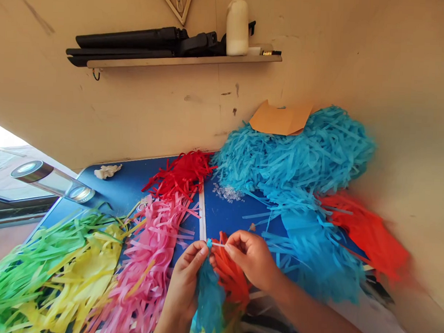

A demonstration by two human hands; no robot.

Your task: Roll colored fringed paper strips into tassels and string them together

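Pinching the knotted top of a blue tassel (208,297), the left hand (187,277) is closed on it with thumb and fingertips; the tassel hangs down toward the lap; the right hand (253,260) grips the end of a thin white strip (218,244) that runs to that same top, drawn level between the two hands. An orange tassel (231,276) lies just under them.

Beyond, on the blue table (227,215), loose fringed paper lies in heaps by colour: pink heap (149,261), yellow heap (83,268) and green heap (33,257) to the left; red heap (181,175) further back; a big blue heap (298,154) and an orange heap (368,235) to the right. Small clear bits (226,192) lie between red and blue.

Judging by this, the tassel in hand is at the binding of its head, not yet bound off; whether the heaps are bound cannot be told.

Against the wall, a piece of cardboard (280,119) rests on the blue heap; a shelf (182,61) above carries a white bottle (237,26).
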